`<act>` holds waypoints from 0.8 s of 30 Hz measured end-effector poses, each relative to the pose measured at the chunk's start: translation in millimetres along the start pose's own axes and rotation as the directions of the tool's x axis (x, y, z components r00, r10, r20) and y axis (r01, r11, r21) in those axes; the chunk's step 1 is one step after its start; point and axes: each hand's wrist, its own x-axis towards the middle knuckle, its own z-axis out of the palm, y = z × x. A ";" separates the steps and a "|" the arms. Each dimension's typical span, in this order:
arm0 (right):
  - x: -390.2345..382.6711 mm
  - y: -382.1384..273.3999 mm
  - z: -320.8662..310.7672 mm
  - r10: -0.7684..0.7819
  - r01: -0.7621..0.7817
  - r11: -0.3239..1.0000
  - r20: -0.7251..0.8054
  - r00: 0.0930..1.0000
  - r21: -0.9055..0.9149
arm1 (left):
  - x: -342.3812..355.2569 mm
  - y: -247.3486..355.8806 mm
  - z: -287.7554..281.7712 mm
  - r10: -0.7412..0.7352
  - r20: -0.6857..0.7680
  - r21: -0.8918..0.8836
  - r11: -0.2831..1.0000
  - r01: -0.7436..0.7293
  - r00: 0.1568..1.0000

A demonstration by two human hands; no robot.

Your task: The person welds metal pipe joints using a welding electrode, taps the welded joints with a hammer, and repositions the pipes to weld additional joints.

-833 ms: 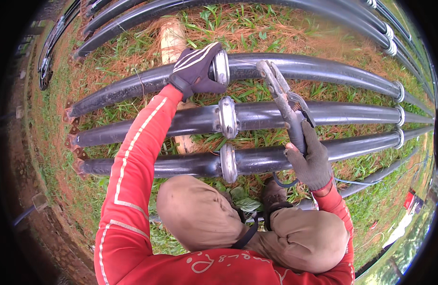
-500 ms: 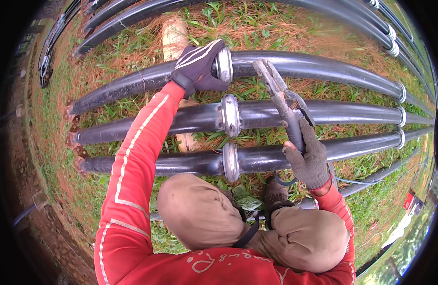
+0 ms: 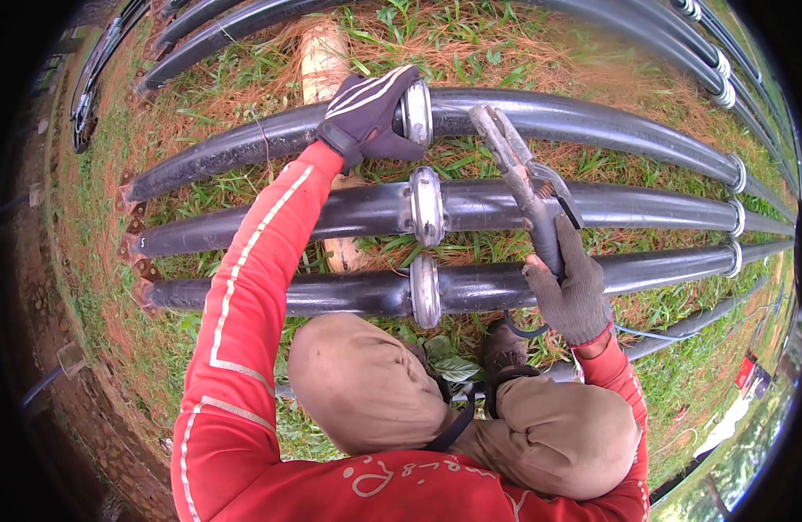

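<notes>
My left hand (image 3: 366, 117), in a dark glove with white stripes, is wrapped over the farthest of three black pipes (image 3: 584, 124) in front of me. Its fingers and thumb lie against a silver metal ring (image 3: 417, 113) around that pipe. My right hand (image 3: 578, 296), in a grey knitted glove, closes round the dark handle of a welding electrode holder (image 3: 530, 191). The holder's worn jaws point away from me, above the pipes, and I see no rod in them. The middle pipe (image 3: 357, 212) and nearest pipe (image 3: 349, 293) carry similar rings.
A wooden log (image 3: 324, 65) lies crosswise under the pipes on grass and brown needles. More black pipes (image 3: 227, 30) lie beyond. Rusty end plates (image 3: 140, 291) stand at the left ends. A thin blue cable (image 3: 649, 331) runs at the right. My bent knees (image 3: 357, 383) are close in front.
The view has shifted slightly. Both hands keep their holds, and the electrode holder stays above the pipes at nearly the same angle.
</notes>
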 end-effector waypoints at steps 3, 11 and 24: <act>1.7 -1.7 -1.5 -0.025 0.026 0.999 0.013 1.000 -0.048 | -1.2 -4.5 3.7 0.029 -0.042 0.029 0.999 -0.028 0.999; 1.8 -5.5 -1.2 -0.046 0.047 0.991 0.012 0.999 -0.127 | -3.1 -5.3 1.9 0.017 -0.019 0.020 1.000 -0.017 1.000; 2.2 -5.8 0.3 -0.022 0.023 0.995 0.005 1.000 -0.097 | 0.8 -5.3 0.8 -0.015 0.028 0.047 0.999 0.014 0.999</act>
